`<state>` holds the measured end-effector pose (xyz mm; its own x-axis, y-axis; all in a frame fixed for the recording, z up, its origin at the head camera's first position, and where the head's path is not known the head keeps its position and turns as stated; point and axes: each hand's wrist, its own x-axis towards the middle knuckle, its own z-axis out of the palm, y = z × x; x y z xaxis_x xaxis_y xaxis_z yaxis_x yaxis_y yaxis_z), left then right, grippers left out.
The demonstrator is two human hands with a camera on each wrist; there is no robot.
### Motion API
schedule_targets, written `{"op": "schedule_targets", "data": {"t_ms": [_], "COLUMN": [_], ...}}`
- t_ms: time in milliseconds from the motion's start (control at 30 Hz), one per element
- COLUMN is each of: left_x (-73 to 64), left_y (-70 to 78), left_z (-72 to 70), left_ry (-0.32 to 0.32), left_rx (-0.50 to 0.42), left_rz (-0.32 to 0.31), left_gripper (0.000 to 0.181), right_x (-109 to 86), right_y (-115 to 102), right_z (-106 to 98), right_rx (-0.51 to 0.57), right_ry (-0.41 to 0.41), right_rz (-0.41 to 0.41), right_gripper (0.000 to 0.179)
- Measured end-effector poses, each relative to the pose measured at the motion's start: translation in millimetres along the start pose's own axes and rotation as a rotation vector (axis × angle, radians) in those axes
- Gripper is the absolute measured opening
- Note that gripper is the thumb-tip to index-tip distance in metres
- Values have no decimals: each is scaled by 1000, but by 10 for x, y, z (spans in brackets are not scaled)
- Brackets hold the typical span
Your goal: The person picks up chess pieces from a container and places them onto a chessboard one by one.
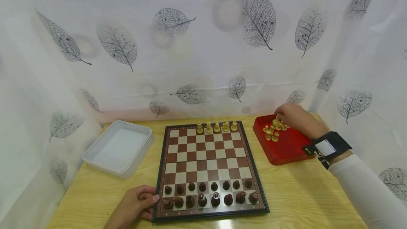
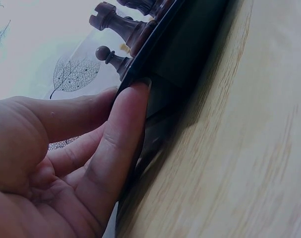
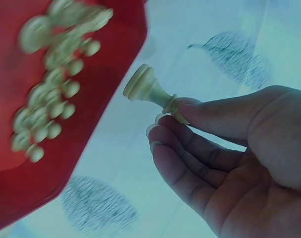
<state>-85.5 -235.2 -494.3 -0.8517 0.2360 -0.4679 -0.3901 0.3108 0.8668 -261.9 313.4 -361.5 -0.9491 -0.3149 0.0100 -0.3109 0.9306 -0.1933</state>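
My left hand (image 1: 136,202) grips the left edge of the chessboard (image 1: 205,154) near its front corner, thumb above and a finger beneath. The left wrist view shows that pinch close up, with a dark rook (image 2: 123,25) and a dark pawn (image 2: 115,62) standing just above it. Over the back of the red tray (image 1: 287,149), my right hand (image 1: 294,116) pinches a cream chess piece (image 3: 150,91) between thumb and fingertips; its top is hidden by the fingers. Loose cream chess pieces (image 3: 51,104) lie in the tray beside that hand.
Several cream pieces (image 1: 217,127) stand along the board's far row. Two rows of dark pieces (image 1: 202,200) fill its near side. Left of the board is a white tray (image 1: 89,156) on the wooden table (image 1: 86,195). A leaf-patterned curtain (image 1: 203,59) hangs behind.
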Motion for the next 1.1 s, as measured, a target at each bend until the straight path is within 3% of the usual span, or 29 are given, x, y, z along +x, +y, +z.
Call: {"op": "schedule_targets", "data": {"t_ms": [167,667,1100], "left_x": [4,7,-13], "left_y": [-7,-5,10], "left_z": [0,-1,17], "left_ry": [-1,7,22], "left_rx": [12,-5,1], "left_rz": [8,16,11], "left_gripper": [56,55,56], "right_x": [76,356,554], "right_y": [-268,-815,-1368], "right_z": [-28,-52,59], "right_rx": [-23,40,48], "right_ry": [13,2,-23], "right_rz": [-58,-106,-201], "right_gripper": [21,18,19]}}
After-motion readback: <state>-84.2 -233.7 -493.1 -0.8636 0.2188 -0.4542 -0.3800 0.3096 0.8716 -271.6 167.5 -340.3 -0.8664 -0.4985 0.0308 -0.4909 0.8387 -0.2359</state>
